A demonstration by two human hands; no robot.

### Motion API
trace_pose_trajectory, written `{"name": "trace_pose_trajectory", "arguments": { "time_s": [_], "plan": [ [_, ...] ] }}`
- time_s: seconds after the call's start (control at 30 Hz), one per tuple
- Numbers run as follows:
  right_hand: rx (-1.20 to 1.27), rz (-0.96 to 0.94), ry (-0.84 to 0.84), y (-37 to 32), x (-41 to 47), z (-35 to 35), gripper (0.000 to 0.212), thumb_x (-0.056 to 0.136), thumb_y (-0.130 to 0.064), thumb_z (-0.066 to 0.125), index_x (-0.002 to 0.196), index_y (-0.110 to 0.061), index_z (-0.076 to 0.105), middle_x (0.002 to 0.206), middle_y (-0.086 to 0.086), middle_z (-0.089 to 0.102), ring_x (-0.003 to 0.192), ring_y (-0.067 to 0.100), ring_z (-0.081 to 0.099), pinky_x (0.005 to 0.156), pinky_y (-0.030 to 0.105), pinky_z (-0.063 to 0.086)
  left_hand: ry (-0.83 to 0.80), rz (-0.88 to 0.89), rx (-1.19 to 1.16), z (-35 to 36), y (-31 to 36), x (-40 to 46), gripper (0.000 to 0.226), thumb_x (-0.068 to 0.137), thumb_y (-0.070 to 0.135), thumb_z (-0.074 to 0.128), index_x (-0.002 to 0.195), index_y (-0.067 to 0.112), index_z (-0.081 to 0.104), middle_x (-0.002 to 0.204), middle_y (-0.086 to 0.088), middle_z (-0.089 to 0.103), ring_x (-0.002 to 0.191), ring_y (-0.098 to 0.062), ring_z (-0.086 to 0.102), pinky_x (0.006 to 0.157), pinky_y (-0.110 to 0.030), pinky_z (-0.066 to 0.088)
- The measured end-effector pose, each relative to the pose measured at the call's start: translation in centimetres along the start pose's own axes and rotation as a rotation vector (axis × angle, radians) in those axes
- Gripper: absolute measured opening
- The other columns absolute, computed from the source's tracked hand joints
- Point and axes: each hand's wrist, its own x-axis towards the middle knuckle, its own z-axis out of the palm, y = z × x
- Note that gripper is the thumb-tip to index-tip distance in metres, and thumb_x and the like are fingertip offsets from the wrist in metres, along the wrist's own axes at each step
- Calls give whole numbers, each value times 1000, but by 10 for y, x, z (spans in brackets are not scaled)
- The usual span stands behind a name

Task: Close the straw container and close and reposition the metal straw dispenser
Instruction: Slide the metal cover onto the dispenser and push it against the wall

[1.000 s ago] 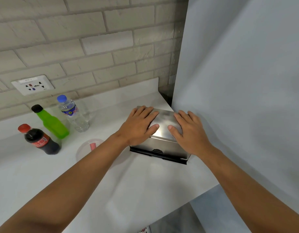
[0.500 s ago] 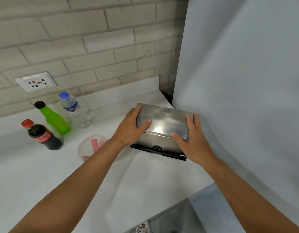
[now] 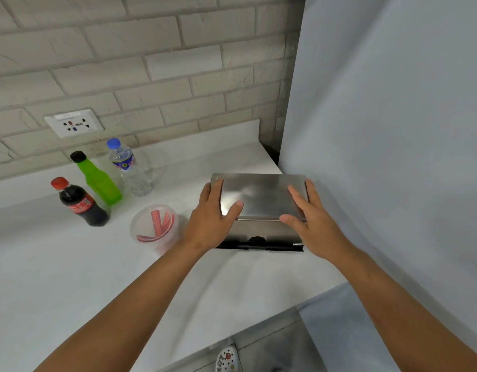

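Observation:
The metal straw dispenser [image 3: 260,197] is a shiny steel box with its lid down, standing on the white counter [image 3: 70,277] against the grey panel on the right. My left hand [image 3: 213,218] grips its left end, thumb on the lid. My right hand [image 3: 309,218] grips its right end, fingers along the side and thumb at the lid's front edge. A round clear straw container [image 3: 154,228] with red straws inside sits just left of the dispenser; its top is covered by a clear lid.
Three bottles stand at the back left: a cola bottle [image 3: 80,202], a green bottle [image 3: 97,178] and a water bottle [image 3: 129,167]. A wall socket [image 3: 74,126] is on the brick wall. The grey panel [image 3: 393,130] bounds the right side. The counter's front edge runs diagonally below my arms.
My hands slid from flat on top of the lid out to the two ends of the dispenser. The dispenser has turned to sit squarer to the back wall.

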Motion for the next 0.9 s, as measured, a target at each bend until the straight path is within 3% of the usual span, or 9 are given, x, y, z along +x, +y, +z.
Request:
{"name": "trace_pose_trajectory", "arguments": {
  "time_s": [0.17,0.37,0.53,0.67,0.77,0.8,0.9],
  "plan": [
    [-52,-79,-40,1,-5,-8,68,101,-44,56,161,-36,25,173,-10,-11,156,4,0,112,20,18,49,-39,0,7,0,-29,84,98,70,45,166,33,12,175,-9,12,128,-25,64,114,-42,40],
    [-105,-163,-18,5,-13,-10,59,103,-37,55,158,-29,37,174,-6,1,158,15,11,122,37,26,114,-60,-9,19,1,-57,88,95,74,45,166,34,11,174,-13,14,123,-23,66,113,-39,39],
    [-123,-193,-7,13,-18,-11,67,97,-55,44,160,-32,32,174,-9,0,158,15,13,122,38,28,123,-48,-38,27,2,-77,89,94,76,39,166,38,5,177,-4,6,119,-24,68,115,-32,34],
    [-64,-158,0,20,-23,-4,81,93,-64,44,163,-36,16,172,-16,-8,155,5,3,116,28,21,140,-32,-113,31,-2,-85,84,101,61,49,167,36,3,177,3,7,154,-19,34,113,-23,23],
    [-43,-119,6,20,-19,1,86,91,-64,42,164,-33,8,172,-14,-7,157,12,6,114,25,18,154,-21,-139,30,0,-85,86,104,51,54,168,33,-1,176,6,11,143,2,38,112,-22,26],
    [-31,-105,4,19,-17,3,88,92,-62,44,164,-30,5,173,-12,-7,157,13,7,113,23,17,158,-19,-146,29,1,-84,88,104,49,56,167,34,-3,176,6,11,141,2,40,111,-22,26],
    [27,-47,-11,20,-10,4,92,98,-50,56,165,-24,-3,174,-7,-6,157,13,6,113,21,12,166,-13,-154,28,-2,-77,90,104,47,58,167,33,-5,176,8,11,158,-9,20,115,-21,23]
  ]
}}
